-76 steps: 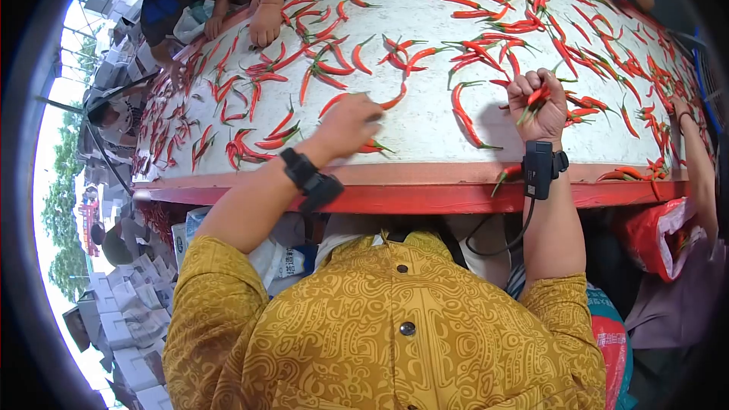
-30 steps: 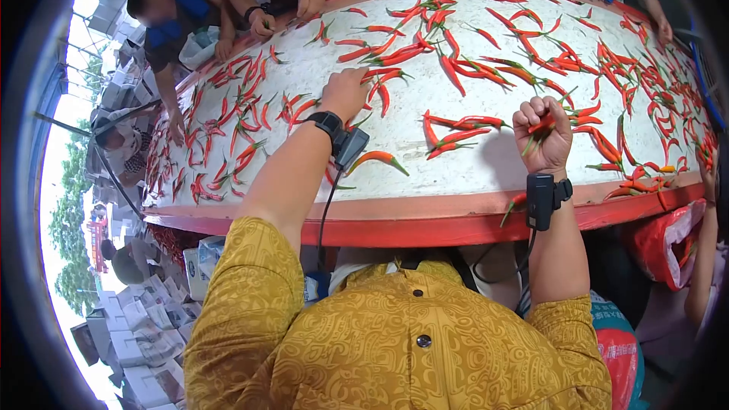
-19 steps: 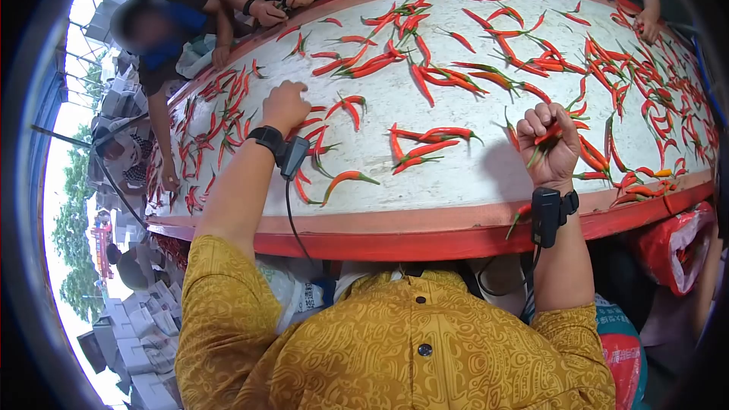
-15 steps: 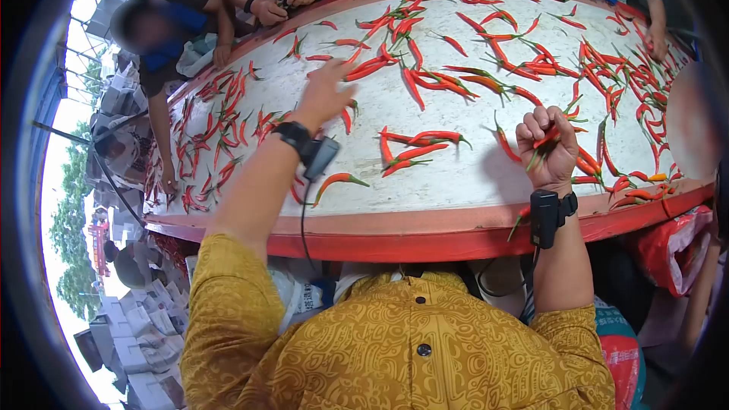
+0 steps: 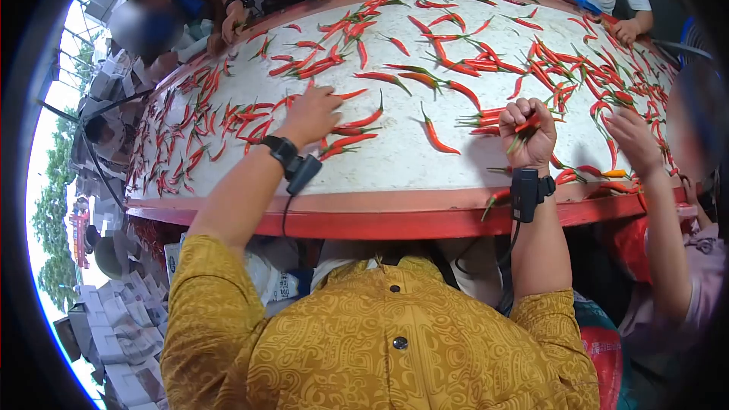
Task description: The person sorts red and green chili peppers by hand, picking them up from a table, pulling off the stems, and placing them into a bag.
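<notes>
My left hand is palm down over the white tabletop, its fingers apart and reaching among red chili peppers. Just to its right lie a few chili peppers, close to the thumb side. Whether a fingertip touches one I cannot make out. My right hand is raised near the table's front edge, its fingers curled round red chili peppers with green stems poking out below. More red chilies lie behind and beside that hand. A single chili rests between my two hands.
The large white table has a raised red rim and bears many scattered chilies. At right, a co-worker's hand hovers over the table. Other people's hands are along the far edge. A red bag hangs at right.
The view has shifted, so the table's contents sit further left. My left hand has moved rightward over the table towards the small chili group. A co-worker's hand has appeared at right.
</notes>
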Motion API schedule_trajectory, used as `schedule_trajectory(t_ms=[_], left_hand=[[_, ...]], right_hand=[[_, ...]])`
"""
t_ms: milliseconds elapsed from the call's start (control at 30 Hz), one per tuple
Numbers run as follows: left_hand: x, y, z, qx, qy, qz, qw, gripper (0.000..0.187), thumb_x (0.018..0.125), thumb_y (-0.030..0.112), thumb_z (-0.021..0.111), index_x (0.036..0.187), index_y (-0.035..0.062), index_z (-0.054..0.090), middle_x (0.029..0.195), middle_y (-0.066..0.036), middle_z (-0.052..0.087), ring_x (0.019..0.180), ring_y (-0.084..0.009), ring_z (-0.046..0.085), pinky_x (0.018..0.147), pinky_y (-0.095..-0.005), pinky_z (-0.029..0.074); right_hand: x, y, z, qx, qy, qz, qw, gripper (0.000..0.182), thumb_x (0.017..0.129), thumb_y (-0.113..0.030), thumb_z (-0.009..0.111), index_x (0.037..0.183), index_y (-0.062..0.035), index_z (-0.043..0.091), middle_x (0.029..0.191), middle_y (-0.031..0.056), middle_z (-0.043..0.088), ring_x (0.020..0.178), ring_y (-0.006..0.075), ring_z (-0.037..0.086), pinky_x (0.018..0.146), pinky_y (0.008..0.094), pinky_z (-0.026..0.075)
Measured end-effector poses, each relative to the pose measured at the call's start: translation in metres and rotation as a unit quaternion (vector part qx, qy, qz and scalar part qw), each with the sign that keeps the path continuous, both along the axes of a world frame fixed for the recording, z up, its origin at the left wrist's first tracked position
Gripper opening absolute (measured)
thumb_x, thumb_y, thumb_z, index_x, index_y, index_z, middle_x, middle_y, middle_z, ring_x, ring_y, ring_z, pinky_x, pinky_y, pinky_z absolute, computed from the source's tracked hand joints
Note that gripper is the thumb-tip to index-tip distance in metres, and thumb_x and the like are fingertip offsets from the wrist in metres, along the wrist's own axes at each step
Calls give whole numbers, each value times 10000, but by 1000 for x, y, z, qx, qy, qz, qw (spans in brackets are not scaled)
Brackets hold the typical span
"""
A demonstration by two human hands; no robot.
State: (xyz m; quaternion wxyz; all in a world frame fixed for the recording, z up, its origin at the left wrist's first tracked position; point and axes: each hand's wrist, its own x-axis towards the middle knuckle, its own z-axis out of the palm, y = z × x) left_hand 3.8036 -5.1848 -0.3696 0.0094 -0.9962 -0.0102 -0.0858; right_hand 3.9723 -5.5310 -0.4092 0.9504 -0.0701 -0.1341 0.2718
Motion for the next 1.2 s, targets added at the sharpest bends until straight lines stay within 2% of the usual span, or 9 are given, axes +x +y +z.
schedule_trajectory(t_ms=[133,300,400,500,600,700,867,933,1200], left_hand=[[7,-27,12,-1,-73,34,997,185,767,180,599,917,83,646,1076,-115,570,975,-291,545,848,-378,442],[47,-140,6,-140,-6,-176,974,446,763,193,650,1190,130,539,1239,-133,484,1036,-307,504,903,-393,405],[56,-163,-21,-98,-38,-209,972,258,717,160,657,962,88,615,1020,-99,570,938,-289,529,821,-384,437],[55,-152,-21,-86,-30,-157,983,139,725,161,627,844,90,613,828,-79,569,819,-271,553,715,-393,454],[47,-139,1,-12,95,-38,995,164,760,187,590,896,103,625,879,-78,578,861,-272,551,745,-391,453],[47,-149,24,26,75,-7,997,237,748,197,600,974,130,629,948,-84,579,921,-282,541,791,-400,446],[99,-233,-3,-167,-45,-207,963,350,714,222,646,1055,152,615,1122,-108,551,1032,-293,513,876,-389,419],[111,-271,-16,-162,7,-246,956,395,670,155,674,1056,122,596,1148,-86,526,1005,-279,516,877,-386,408],[117,-262,-4,-65,79,-99,990,342,669,195,684,987,102,602,886,-92,586,833,-273,560,726,-379,441]], right_hand=[[15,-26,13,44,-1,29,999,119,842,-130,563,789,-31,521,691,43,483,632,139,456,635,290,438],[1,-44,35,-188,-85,120,971,136,817,-130,560,754,-27,498,645,54,504,554,129,471,529,232,408],[-5,-62,32,-251,-201,96,942,162,774,-129,559,661,-47,476,563,46,473,486,125,452,489,227,389],[1,-88,20,-206,-192,92,955,147,777,-117,589,719,-70,462,590,13,437,506,107,443,500,237,382],[17,-110,6,-136,-171,106,970,169,797,-129,607,754,-90,449,618,-19,398,514,84,407,511,232,365],[35,-123,4,-37,-194,129,972,180,818,-135,591,753,-99,427,626,-24,382,524,73,384,528,230,352],[55,-144,-5,-20,-180,132,975,204,815,-143,588,712,-97,417,616,-21,397,521,77,389,535,240,377],[62,-155,-5,-8,-179,134,975,197,813,-145,590,720,-100,422,622,-22,396,528,77,392,536,243,382],[88,-200,-7,9,-147,93,985,185,820,-143,578,734,-106,419,621,-27,374,526,77,368,534,237,350]])
